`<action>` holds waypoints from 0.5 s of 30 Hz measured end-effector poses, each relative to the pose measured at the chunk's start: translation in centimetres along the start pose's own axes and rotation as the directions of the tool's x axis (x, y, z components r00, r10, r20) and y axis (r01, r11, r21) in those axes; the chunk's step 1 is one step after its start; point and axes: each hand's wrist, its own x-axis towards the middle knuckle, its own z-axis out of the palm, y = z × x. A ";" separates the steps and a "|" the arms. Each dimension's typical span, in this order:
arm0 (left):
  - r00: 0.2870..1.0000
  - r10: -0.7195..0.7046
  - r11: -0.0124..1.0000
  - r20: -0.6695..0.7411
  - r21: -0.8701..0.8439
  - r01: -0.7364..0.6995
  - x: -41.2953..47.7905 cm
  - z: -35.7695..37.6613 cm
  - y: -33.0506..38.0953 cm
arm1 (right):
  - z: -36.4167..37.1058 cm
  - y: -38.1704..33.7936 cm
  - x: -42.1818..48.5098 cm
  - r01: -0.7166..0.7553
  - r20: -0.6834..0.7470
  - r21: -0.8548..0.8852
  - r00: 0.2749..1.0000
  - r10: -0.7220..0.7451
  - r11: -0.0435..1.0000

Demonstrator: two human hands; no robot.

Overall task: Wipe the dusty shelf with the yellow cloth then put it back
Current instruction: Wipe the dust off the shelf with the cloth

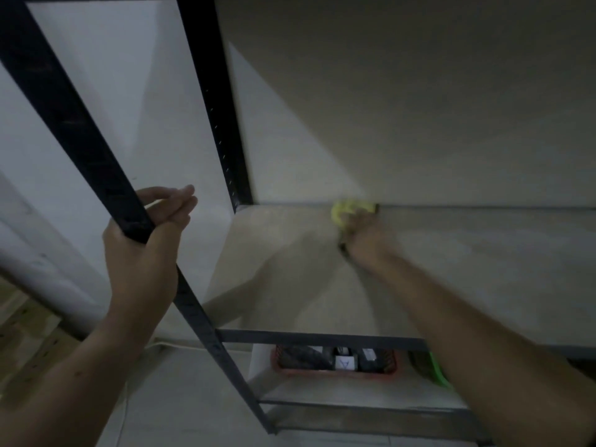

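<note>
right hand (366, 232) grips yellow cloth (343, 211) at fingertips | left hand (145, 250) clasps post (96, 150)

No legible txt anywhere, only a white label (345, 362) w/ a small dark triangle-like mark, on stuff in red basket (335, 371) on lower shelf, too blurry to read

Below you, a red plastic mesh basket (335, 371) holding dark, indistinct items sits on the lower tier, a bright green curved object (437, 371) just beside it. Pale wooden flooring (19, 330) shows at your far left.
</note>
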 end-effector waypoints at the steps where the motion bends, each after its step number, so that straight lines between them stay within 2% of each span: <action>1: 1.000 -0.001 1.000 0.004 -0.002 0.001 0.0 0.0 0.1 | 0.7 -3.2 -0.8 0.099 0.028 0.048 0.995 -0.100 0.994; 3: 1.000 0.002 1.000 0.024 0.002 -0.002 0.0 -0.2 0.1 | 1.9 -9.6 -2.8 0.291 0.102 0.087 0.949 -0.299 0.953; 5: 0.999 -0.005 1.000 0.052 0.015 0.004 0.0 -0.4 0.2 | 2.0 -14.2 -5.0 0.410 0.194 0.244 0.867 -0.458 0.879; 7: 0.998 -0.016 1.000 0.067 0.015 0.015 0.0 -0.5 0.3 | 1.3 -14.9 -6.4 0.385 0.201 0.451 0.835 -0.512 0.805; 8: 0.998 -0.023 1.000 0.066 0.013 0.023 0.0 -0.5 0.3 | 0.5 -13.8 -6.6 0.346 0.161 0.544 0.851 -0.501 0.764; 10: 0.998 -0.031 0.999 0.060 0.020 0.030 0.1 -0.5 0.2 | -2.0 -9.9 -6.5 0.254 0.063 0.644 0.923 -0.380 0.722; 13: 0.998 -0.033 0.999 0.055 0.029 0.032 0.1 -0.5 0.1 | -6.3 -0.5 -5.5 0.095 -0.059 0.672 0.996 -0.074 0.735; 15: 0.999 -0.029 0.999 0.044 0.018 0.028 0.1 -0.3 0.2 | -8.4 6.3 -5.0 -0.090 -0.093 0.541 0.982 0.166 0.836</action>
